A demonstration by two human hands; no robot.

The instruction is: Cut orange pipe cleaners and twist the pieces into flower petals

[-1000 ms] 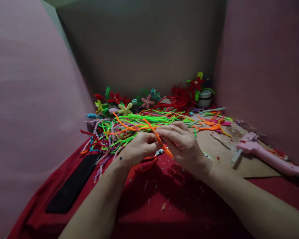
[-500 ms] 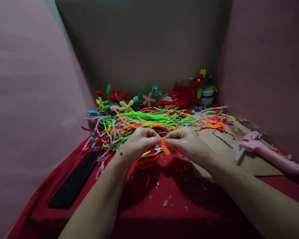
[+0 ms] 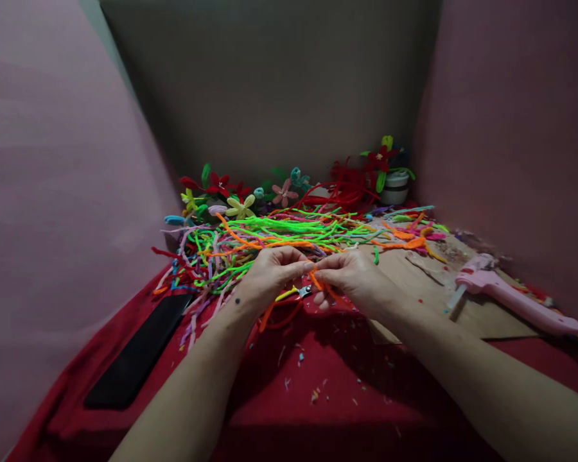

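My left hand (image 3: pixel 280 268) and my right hand (image 3: pixel 354 276) meet fingertip to fingertip above the red cloth. Both pinch an orange pipe cleaner (image 3: pixel 316 281), bent between the fingers; a loose length trails below the right fingers and another orange end hangs under the left hand. Part of it is hidden by my fingers. Just beneath and behind the hands lies a pair of cutters (image 3: pixel 304 292) with red and yellow handles, partly covered by my left hand. A heap of green, orange and purple pipe cleaners (image 3: pixel 289 228) spreads right behind my hands.
A black flat phone-like slab (image 3: pixel 137 353) lies at the left. On the right, a pink glue gun (image 3: pixel 515 298) rests on a brown board (image 3: pixel 481 324). Pipe-cleaner flowers (image 3: pixel 241 206) and a small white pot (image 3: pixel 395 187) stand at the back. Scraps litter the red cloth (image 3: pixel 279 401).
The orange pipe cleaner's bent end hangs differently, with a strand now trailing toward the right. My right hand's lower fingers show beneath it. The whole view has shifted slightly.
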